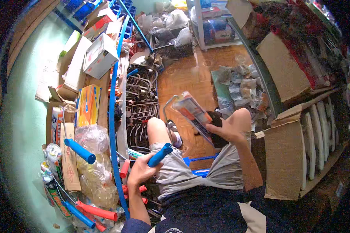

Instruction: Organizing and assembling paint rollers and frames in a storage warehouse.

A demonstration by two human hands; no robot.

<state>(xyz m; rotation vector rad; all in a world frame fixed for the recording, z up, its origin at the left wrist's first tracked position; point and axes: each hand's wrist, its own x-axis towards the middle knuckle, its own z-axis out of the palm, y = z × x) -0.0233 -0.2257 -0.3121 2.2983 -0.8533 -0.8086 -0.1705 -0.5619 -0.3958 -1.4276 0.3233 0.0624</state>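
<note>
My left hand (143,171) is closed around the blue handle (161,155) of a paint roller, low over my left thigh. From the handle a bent metal rod (165,112) runs up to the near-left end of a roller cover in printed plastic wrapping (192,112). My right hand (229,129) grips the other end of that wrapped cover, beside my right knee. A dark, fuzzy-looking thing (217,126) shows at the right hand's fingers; what it is I cannot tell. The cover slants between both knees, above the tiled floor.
Metal roller frames (141,102) fill a rack on the left, behind a blue rail (113,116). Beyond it are a white box (101,56) and blue-handled (80,151) and red-handled rollers (97,210). Bagged goods (245,84) and an open cardboard box (283,163) are on the right.
</note>
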